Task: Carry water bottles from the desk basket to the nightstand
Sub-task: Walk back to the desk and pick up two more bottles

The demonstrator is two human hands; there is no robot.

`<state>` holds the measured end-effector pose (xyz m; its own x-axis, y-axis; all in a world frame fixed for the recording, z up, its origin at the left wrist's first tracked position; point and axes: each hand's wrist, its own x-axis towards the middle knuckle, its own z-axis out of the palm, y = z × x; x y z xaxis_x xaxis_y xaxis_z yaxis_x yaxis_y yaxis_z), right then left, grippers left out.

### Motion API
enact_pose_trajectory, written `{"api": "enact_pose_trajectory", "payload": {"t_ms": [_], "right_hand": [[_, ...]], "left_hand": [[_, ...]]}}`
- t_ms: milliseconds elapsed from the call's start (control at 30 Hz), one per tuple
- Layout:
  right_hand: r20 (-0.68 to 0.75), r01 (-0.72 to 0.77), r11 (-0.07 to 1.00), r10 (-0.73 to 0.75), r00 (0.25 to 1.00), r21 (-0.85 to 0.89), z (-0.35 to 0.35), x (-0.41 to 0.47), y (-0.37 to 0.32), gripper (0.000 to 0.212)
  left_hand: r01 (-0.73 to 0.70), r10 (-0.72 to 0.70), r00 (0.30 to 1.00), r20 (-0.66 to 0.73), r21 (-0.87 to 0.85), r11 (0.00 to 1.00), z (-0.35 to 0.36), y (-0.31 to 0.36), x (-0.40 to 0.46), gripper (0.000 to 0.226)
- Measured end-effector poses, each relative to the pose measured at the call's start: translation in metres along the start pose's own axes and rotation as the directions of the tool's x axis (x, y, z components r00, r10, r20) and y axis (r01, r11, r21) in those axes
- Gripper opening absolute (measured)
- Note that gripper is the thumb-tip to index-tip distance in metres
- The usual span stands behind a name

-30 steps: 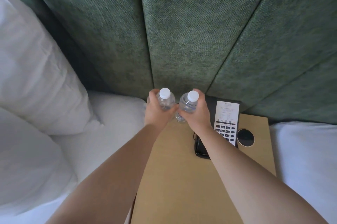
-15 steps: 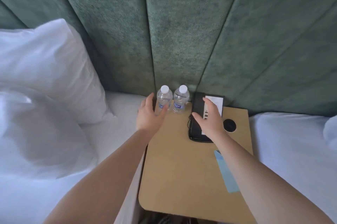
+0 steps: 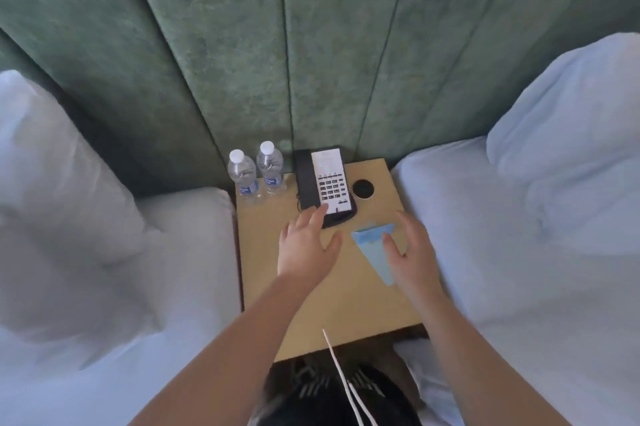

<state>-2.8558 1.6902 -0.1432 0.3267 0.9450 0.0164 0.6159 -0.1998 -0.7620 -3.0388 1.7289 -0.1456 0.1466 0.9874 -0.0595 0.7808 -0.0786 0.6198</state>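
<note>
Two clear water bottles with white caps, one on the left (image 3: 243,176) and one beside it on the right (image 3: 270,167), stand upright together at the back left corner of the tan nightstand (image 3: 277,304). My left hand (image 3: 306,245) hovers over the middle of the nightstand, fingers spread, holding nothing, well in front of the bottles. My right hand (image 3: 414,252) is also open, over the right part of the top, partly covering a light blue paper (image 3: 372,245). No basket is in view.
A black phone with a white keypad (image 3: 327,183) sits behind my hands, a round black disc (image 3: 362,189) to its right. White beds and pillows (image 3: 571,155) flank the nightstand. A green padded headboard (image 3: 311,44) rises behind. White cords hang from my chest.
Both hands let go of the bottles, which now stand on the nightstand, and drew back toward me. The view pulled back and shifted right, showing the second bed.
</note>
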Motion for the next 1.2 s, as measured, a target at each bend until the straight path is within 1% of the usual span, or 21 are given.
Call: {"api": "enact_pose_trajectory", "payload": {"t_ms": [67,167,300,433,533,633,700,800,900,1067,1200], "right_hand": [[-0.051,-0.056,0.998,0.056,0.997,0.002,-0.02,-0.017,0.015,0.043],[-0.135,-0.177,0.984,0.176,0.975,0.004,-0.054,-0.043,0.04,0.042],[-0.254,-0.261,0.965,0.255,0.933,0.01,-0.105,-0.091,0.076,0.037],[-0.388,-0.345,0.938,0.325,0.863,0.019,-0.163,-0.164,0.117,0.036],[-0.491,-0.435,0.898,0.407,0.77,0.061,-0.209,-0.24,0.15,0.036],[-0.592,-0.527,0.841,0.489,0.64,0.125,-0.253,-0.329,0.183,0.037],[-0.643,-0.577,0.797,0.54,0.543,0.181,-0.276,-0.389,0.201,0.038],[-0.703,-0.621,0.731,0.599,0.383,0.283,-0.302,-0.476,0.22,0.037],[-0.74,-0.652,0.658,0.637,0.216,0.377,-0.318,-0.561,0.228,0.038],[-0.744,-0.685,0.492,0.659,-0.111,0.538,-0.323,-0.696,0.224,0.038],[-0.668,-0.618,0.368,0.65,-0.364,0.694,-0.314,-0.782,0.207,0.037]], "left_hand": [[-0.058,0.058,0.997,0.043,-0.005,0.998,0.016,0.019,-0.01,0.057],[-0.154,0.155,0.982,0.11,-0.016,0.988,0.038,0.051,-0.026,0.055],[-0.28,0.278,0.934,0.227,-0.021,0.96,0.076,0.105,-0.053,0.054],[-0.452,0.441,0.84,0.315,-0.042,0.891,0.116,0.175,-0.108,0.056],[-0.564,0.54,0.732,0.416,-0.075,0.822,0.146,0.219,-0.172,0.059],[-0.648,0.619,0.603,0.503,-0.143,0.748,0.177,0.256,-0.244,0.058],[-0.719,0.681,0.512,0.523,-0.173,0.673,0.198,0.28,-0.293,0.057],[-0.788,0.743,0.356,0.566,-0.246,0.564,0.227,0.314,-0.367,0.056],[-0.826,0.778,0.173,0.604,-0.34,0.449,0.255,0.344,-0.446,0.056],[-0.83,0.755,-0.128,0.644,-0.486,0.274,0.286,0.37,-0.578,0.056],[-0.795,0.69,-0.365,0.625,-0.595,0.118,0.299,0.374,-0.668,0.056]]}}
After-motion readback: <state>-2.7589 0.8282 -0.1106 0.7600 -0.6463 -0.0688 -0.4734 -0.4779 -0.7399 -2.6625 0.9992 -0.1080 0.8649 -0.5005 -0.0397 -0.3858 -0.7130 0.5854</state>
